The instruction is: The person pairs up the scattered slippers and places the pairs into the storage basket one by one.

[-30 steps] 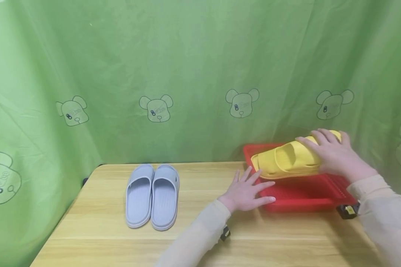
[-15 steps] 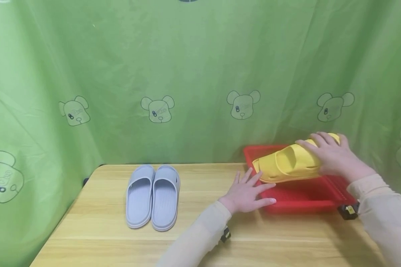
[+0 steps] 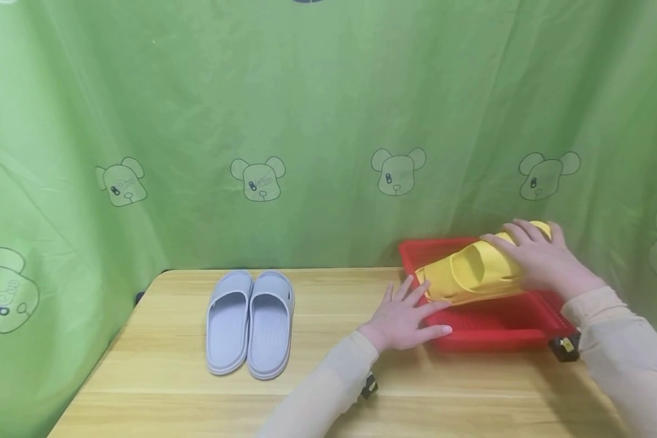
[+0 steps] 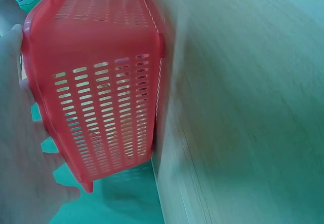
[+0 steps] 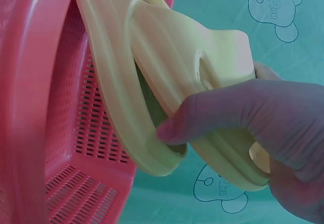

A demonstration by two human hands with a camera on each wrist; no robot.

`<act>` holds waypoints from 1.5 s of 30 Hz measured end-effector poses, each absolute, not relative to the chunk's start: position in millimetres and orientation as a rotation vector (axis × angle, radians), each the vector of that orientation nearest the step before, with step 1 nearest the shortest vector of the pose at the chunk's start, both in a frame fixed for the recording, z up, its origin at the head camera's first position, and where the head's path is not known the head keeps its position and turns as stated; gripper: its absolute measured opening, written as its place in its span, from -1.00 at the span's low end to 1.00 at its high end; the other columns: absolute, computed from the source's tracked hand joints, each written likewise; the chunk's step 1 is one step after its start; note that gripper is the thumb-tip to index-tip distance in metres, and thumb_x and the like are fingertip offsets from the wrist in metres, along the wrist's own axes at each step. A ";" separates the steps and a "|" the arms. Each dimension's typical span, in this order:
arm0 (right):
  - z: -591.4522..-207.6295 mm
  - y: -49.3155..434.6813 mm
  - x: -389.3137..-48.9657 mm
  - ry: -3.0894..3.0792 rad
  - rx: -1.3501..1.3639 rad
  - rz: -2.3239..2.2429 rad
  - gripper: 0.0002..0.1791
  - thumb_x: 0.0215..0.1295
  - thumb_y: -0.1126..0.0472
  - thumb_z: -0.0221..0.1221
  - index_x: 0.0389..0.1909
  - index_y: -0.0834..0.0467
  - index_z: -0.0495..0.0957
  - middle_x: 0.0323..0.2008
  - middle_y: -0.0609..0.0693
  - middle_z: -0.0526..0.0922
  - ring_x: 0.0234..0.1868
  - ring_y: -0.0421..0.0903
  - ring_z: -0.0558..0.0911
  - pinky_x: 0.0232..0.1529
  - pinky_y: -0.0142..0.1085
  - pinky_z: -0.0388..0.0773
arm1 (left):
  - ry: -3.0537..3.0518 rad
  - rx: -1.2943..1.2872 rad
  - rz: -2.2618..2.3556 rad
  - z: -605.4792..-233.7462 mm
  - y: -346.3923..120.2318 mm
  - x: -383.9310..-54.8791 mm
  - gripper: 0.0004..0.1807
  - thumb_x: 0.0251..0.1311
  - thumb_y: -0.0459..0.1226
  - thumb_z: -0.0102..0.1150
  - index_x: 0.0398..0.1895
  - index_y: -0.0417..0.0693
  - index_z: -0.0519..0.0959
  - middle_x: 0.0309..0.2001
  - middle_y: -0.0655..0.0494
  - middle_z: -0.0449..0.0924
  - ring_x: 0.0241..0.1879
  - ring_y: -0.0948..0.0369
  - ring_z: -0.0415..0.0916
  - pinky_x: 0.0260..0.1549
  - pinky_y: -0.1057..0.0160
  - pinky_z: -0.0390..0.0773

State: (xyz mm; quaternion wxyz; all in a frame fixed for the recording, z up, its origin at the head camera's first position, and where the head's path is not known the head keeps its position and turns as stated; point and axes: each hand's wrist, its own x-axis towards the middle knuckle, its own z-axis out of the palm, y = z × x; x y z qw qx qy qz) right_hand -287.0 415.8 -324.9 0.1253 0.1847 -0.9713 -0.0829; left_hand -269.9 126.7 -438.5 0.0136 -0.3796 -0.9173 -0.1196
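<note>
My right hand (image 3: 547, 258) grips a pair of yellow slippers (image 3: 451, 277) from above at their raised right end. In the right wrist view the two slippers (image 5: 114, 57) lie against each other, thumb pressed on the nearer one. They tilt over the red plastic basket (image 3: 493, 338), their left ends down inside its left wall. At that wall my left hand (image 3: 399, 319) rests with fingers spread across the rim. The left wrist view has the slotted side of the basket (image 4: 96, 44) with fingers along its edge. How deep the slippers reach is partly hidden by the left fingers.
A pair of grey slippers (image 3: 249, 328) stands side by side on the left of the wooden table (image 3: 159, 401). Behind rises a green curtain (image 3: 328, 109) printed with bear heads. The basket stands near the table's back right.
The yellow slippers have sunk a little lower into the basket, and my right hand has come down and slightly left with them. My left hand stays at the rim.
</note>
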 end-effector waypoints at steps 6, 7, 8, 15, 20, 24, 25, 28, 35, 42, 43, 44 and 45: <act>-325.9 412.1 -288.1 -2.773 0.557 -0.242 0.03 -0.30 0.55 0.24 0.37 0.02 0.25 0.31 0.38 0.24 0.34 0.41 0.11 0.22 0.53 -0.20 | -2.849 -1.172 -0.379 -439.3 126.8 -270.8 -0.37 0.26 0.45 -0.52 0.42 0.83 -0.11 0.60 0.27 -0.27 0.59 0.03 -0.45 0.49 -0.21 -0.14; -326.0 411.4 -288.2 -2.763 0.558 -0.248 0.02 -0.29 0.57 0.22 0.37 0.03 0.25 0.31 0.38 0.25 0.33 0.40 0.12 0.21 0.52 -0.17 | -2.847 -1.170 -0.386 -439.3 126.8 -270.8 -0.37 0.26 0.45 -0.51 0.42 0.83 -0.10 0.60 0.27 -0.26 0.59 0.03 -0.44 0.49 -0.21 -0.14; -326.1 410.6 -288.3 -2.755 0.557 -0.256 0.02 -0.29 0.59 0.19 0.37 0.03 0.25 0.30 0.38 0.25 0.32 0.40 0.12 0.20 0.52 -0.15 | -2.844 -1.167 -0.390 -439.2 126.7 -270.5 -0.37 0.26 0.45 -0.51 0.42 0.82 -0.09 0.60 0.26 -0.25 0.59 0.03 -0.43 0.49 -0.21 -0.13; -327.9 404.7 -288.6 -2.683 0.579 -0.304 -0.04 -0.25 0.65 0.13 0.33 0.08 0.27 0.21 0.40 0.31 0.25 0.39 0.20 0.11 0.45 0.06 | -2.838 -1.157 -0.401 -438.1 126.1 -269.8 -0.37 0.27 0.44 -0.49 0.43 0.80 -0.04 0.60 0.26 -0.24 0.59 0.03 -0.41 0.49 -0.20 -0.12; -330.4 403.4 -290.5 -2.614 0.656 -0.277 -0.05 -0.30 0.67 0.15 0.30 0.18 0.31 0.20 0.45 0.34 0.22 0.42 0.26 0.14 0.38 0.26 | -2.831 -1.157 -0.377 -438.6 126.0 -270.0 -0.37 0.27 0.44 -0.50 0.43 0.79 -0.05 0.60 0.25 -0.23 0.59 0.02 -0.41 0.49 -0.21 -0.09; -331.9 402.1 -290.5 -2.599 0.689 -0.244 0.01 -0.36 0.69 0.20 0.33 0.23 0.28 0.25 0.48 0.31 0.26 0.44 0.26 0.20 0.35 0.28 | -2.831 -1.154 -0.366 -439.9 126.6 -270.6 -0.37 0.27 0.44 -0.50 0.43 0.80 -0.07 0.60 0.25 -0.23 0.59 0.02 -0.42 0.49 -0.21 -0.09; -332.4 401.5 -290.7 -2.605 0.693 -0.236 0.03 -0.36 0.70 0.21 0.34 0.21 0.27 0.26 0.48 0.30 0.28 0.44 0.24 0.21 0.36 0.27 | -2.832 -1.153 -0.369 -440.3 126.7 -270.7 -0.37 0.27 0.44 -0.50 0.43 0.80 -0.08 0.60 0.25 -0.23 0.59 0.02 -0.43 0.49 -0.21 -0.09; -334.7 398.9 -290.8 -2.650 0.692 -0.234 0.06 -0.29 0.63 0.30 0.39 0.14 0.22 0.31 0.48 0.24 0.32 0.45 0.20 0.25 0.38 0.22 | -2.834 -1.151 -0.367 -440.6 126.9 -270.9 -0.37 0.27 0.44 -0.51 0.43 0.81 -0.09 0.60 0.26 -0.24 0.59 0.02 -0.43 0.48 -0.21 -0.08; -337.1 393.8 -294.1 -2.719 0.663 -0.125 0.14 -0.33 0.15 0.57 0.41 0.02 0.22 0.36 0.43 0.20 0.36 0.45 0.12 0.27 0.39 0.12 | -2.841 -1.156 -0.362 -440.2 126.9 -269.6 -0.37 0.26 0.45 -0.52 0.43 0.81 -0.09 0.59 0.30 -0.29 0.59 0.02 -0.41 0.48 -0.21 -0.06; -338.0 386.2 -298.6 -2.788 0.549 -0.150 -0.03 -0.02 -0.23 0.38 0.41 0.01 0.24 0.37 0.36 0.23 0.41 0.40 0.07 0.28 0.45 0.01 | -2.841 -1.148 -0.362 -440.1 127.3 -268.9 -0.36 0.26 0.44 -0.51 0.43 0.79 -0.08 0.59 0.29 -0.26 0.59 0.02 -0.40 0.49 -0.19 -0.07; -338.7 385.5 -299.3 -2.798 0.526 -0.157 -0.05 0.01 -0.27 0.35 0.41 0.00 0.24 0.37 0.35 0.24 0.41 0.38 0.08 0.27 0.46 0.00 | -2.840 -1.151 -0.366 -440.1 127.4 -268.6 -0.36 0.26 0.44 -0.51 0.44 0.79 -0.08 0.59 0.29 -0.25 0.59 0.02 -0.40 0.49 -0.20 -0.07; -339.5 384.7 -300.0 -2.805 0.508 -0.163 -0.06 0.04 -0.30 0.31 0.41 0.00 0.25 0.37 0.33 0.25 0.41 0.37 0.09 0.25 0.48 0.00 | -2.839 -1.154 -0.369 -440.0 127.5 -268.4 -0.36 0.26 0.44 -0.51 0.44 0.79 -0.07 0.59 0.28 -0.24 0.59 0.02 -0.40 0.48 -0.20 -0.06; -340.1 383.8 -300.5 -2.811 0.492 -0.163 -0.08 0.07 -0.33 0.28 0.40 0.00 0.25 0.37 0.32 0.26 0.41 0.35 0.10 0.24 0.49 -0.01 | -2.839 -1.156 -0.376 -440.2 127.6 -268.1 -0.36 0.26 0.44 -0.50 0.44 0.78 -0.07 0.59 0.28 -0.24 0.59 0.01 -0.39 0.48 -0.20 -0.07</act>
